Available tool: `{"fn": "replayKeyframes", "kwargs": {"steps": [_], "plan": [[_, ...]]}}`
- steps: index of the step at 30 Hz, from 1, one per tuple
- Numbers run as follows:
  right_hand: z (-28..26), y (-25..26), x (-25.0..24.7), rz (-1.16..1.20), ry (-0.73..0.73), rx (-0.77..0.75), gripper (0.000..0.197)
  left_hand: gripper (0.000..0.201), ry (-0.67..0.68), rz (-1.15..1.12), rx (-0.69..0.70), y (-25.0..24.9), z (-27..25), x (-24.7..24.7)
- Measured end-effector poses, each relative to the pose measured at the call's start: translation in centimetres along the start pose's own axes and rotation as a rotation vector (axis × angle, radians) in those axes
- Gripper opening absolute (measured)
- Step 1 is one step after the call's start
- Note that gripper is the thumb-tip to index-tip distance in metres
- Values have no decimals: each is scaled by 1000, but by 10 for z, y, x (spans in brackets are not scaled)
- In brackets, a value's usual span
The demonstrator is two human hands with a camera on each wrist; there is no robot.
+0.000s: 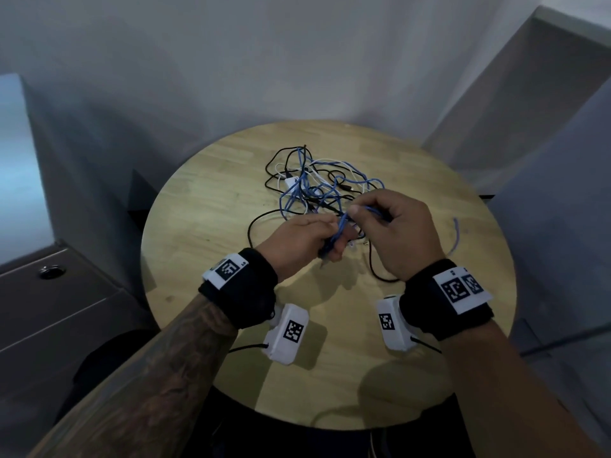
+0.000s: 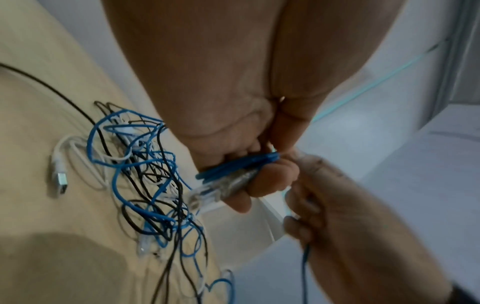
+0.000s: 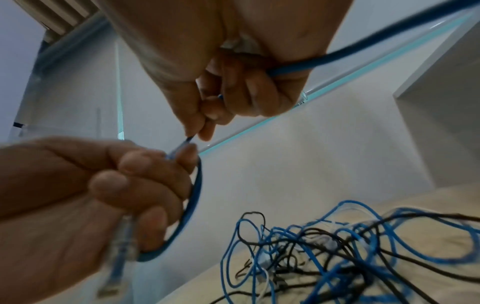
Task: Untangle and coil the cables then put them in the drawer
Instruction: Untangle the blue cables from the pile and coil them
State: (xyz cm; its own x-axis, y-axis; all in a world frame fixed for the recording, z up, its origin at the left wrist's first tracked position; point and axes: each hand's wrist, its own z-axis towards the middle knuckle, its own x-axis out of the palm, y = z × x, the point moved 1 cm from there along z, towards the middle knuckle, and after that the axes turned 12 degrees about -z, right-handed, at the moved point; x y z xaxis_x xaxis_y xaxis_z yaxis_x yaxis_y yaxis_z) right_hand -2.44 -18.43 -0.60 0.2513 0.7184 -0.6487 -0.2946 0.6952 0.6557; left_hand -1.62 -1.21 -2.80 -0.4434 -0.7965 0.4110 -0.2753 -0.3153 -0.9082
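A tangle of blue, black and white cables (image 1: 317, 186) lies on the round wooden table (image 1: 205, 259). My left hand (image 1: 327, 238) grips a small coil of blue cable (image 2: 233, 166) with a clear plug (image 2: 207, 195) sticking out below the fingers. My right hand (image 1: 362, 211), just to its right, pinches the same blue cable (image 3: 363, 41) between thumb and fingertips close to the coil. From the right hand the cable runs back past the palm, and a loose blue tail (image 1: 456, 236) lies on the table to the right. Both hands hover above the near edge of the tangle (image 3: 337, 257).
A grey drawer cabinet (image 1: 49, 309) with a round lock stands left of the table, its fronts shut. A white USB cable (image 2: 61, 176) lies beside the tangle. Walls close in behind and to the right. Bare tabletop lies near the front edge.
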Motion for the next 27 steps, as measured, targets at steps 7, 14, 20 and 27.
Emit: {"fn": "replayKeyframes", "kwargs": {"steps": [7, 14, 20, 27], "plan": [[-2, -11, 17, -27, 210, 44, 24, 24, 55, -472, 14, -18, -4, -5], [-23, 18, 33, -127, 590, -39, 19, 22, -277, -682, 286, -27, 3, -45], [-25, 36, 17, 114, 454, -45, 30, 19, -420, -319, 380, -17, 9, -45], [-4, 27, 1, 16, 70, -48, 17, 24, -67, 3, 129, -2, 3, -4]]}}
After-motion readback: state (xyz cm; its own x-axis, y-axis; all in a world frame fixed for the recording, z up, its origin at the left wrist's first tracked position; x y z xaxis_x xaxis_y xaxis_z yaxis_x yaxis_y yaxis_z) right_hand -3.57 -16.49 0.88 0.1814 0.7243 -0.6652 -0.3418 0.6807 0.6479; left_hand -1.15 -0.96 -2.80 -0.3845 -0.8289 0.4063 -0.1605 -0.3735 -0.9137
